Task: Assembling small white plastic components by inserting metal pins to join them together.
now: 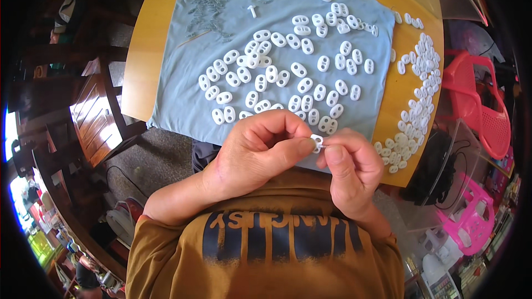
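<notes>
Close to my body, both hands meet over the near edge of a blue cloth [183, 99]. Between thumb and index finger, my left hand [255, 152] pinches a small white plastic oval piece [317, 139] with holes in it. My right hand [353, 169] is closed beside it, thumb against fingers, gripping what looks like a small screw [326, 146] that points at the white piece. Just beyond my hands, many matching white two-hole pieces [298, 70] lie scattered on the cloth. My fingers partly cover the held piece and most of the screw.
A heap of small grey screw-like parts [208, 11] lies at the far left of the cloth, near a white T-shaped piece [252, 11]. Smaller white pieces [424, 72] line the right side of the wooden table [145, 61]. Pink plastic chairs [471, 99] stand to the right.
</notes>
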The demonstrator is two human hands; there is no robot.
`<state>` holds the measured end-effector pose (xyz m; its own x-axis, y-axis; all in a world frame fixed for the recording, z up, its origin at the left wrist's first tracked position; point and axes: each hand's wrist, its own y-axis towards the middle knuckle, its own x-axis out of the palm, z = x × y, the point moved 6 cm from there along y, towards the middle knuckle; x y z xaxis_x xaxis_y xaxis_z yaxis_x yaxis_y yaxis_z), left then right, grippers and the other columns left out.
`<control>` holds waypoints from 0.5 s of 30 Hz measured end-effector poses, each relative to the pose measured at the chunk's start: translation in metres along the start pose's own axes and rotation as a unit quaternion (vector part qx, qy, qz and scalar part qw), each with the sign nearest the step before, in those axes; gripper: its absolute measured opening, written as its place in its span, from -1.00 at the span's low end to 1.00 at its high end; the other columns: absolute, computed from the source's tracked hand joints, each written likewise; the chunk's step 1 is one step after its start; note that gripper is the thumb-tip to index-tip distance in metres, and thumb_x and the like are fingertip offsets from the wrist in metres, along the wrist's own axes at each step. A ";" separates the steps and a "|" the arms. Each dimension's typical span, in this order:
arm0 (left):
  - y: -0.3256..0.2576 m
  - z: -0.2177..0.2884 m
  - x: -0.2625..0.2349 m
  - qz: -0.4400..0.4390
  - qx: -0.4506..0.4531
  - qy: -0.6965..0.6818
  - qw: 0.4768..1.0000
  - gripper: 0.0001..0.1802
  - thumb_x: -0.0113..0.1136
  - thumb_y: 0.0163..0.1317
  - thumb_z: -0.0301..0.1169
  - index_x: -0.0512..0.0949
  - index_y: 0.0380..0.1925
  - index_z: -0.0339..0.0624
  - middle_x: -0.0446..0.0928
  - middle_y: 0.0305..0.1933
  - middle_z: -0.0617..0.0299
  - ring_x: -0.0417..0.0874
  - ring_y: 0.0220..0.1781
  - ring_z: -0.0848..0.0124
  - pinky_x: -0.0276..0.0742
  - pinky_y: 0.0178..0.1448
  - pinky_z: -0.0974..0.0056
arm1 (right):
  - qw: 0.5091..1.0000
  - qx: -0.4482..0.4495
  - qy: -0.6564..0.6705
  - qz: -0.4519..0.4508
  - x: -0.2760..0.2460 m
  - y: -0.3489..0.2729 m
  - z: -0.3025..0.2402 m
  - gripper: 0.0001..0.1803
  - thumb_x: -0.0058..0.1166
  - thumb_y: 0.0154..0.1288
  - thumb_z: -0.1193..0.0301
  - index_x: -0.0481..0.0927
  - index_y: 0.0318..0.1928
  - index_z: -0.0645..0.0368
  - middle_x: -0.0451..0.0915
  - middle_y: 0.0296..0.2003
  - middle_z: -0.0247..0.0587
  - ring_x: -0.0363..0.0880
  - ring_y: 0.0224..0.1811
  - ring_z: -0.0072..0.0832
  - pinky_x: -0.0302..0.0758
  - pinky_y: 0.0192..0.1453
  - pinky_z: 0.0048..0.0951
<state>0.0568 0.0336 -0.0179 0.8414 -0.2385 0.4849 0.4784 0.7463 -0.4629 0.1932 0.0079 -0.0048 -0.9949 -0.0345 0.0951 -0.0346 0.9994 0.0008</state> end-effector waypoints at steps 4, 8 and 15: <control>0.000 0.000 0.001 -0.001 -0.015 0.012 1.000 -0.98 0.11 0.15 -0.53 0.48 -0.41 -0.22 0.42 -0.51 0.45 0.31 -0.52 0.73 0.20 -0.46 0.57 | 0.998 -0.017 -0.064 0.005 -0.001 0.001 -0.004 -0.93 0.05 0.20 0.57 0.52 -0.31 0.33 0.54 -0.47 -0.23 0.41 -0.53 -0.56 0.32 -0.45 -0.59; -0.001 -0.002 0.001 -0.009 -0.004 0.016 1.000 -0.99 0.10 0.17 -0.53 0.47 -0.40 -0.23 0.40 -0.52 0.47 0.29 -0.52 0.75 0.18 -0.46 0.58 | 0.981 -0.101 -0.164 0.003 0.002 0.005 -0.014 -0.94 0.10 0.13 0.59 0.51 -0.35 0.32 0.51 -0.55 -0.21 0.41 -0.60 -0.44 0.31 -0.51 -0.53; -0.001 -0.006 0.001 -0.003 0.003 0.041 0.999 -0.95 0.10 0.19 -0.52 0.47 -0.43 -0.26 0.39 -0.50 0.49 0.30 -0.46 0.77 0.24 -0.43 0.59 | 0.977 -0.090 -0.193 -0.003 -0.001 0.004 -0.007 -0.94 0.10 0.11 0.60 0.51 -0.37 0.30 0.51 -0.56 -0.21 0.40 -0.61 -0.44 0.29 -0.54 -0.50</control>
<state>0.0591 0.0287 -0.0213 0.8561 -0.2931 0.4256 0.4827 0.7476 -0.4561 0.1946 0.0120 0.0024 -0.9575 -0.0031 -0.2883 -0.0572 0.9822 0.1791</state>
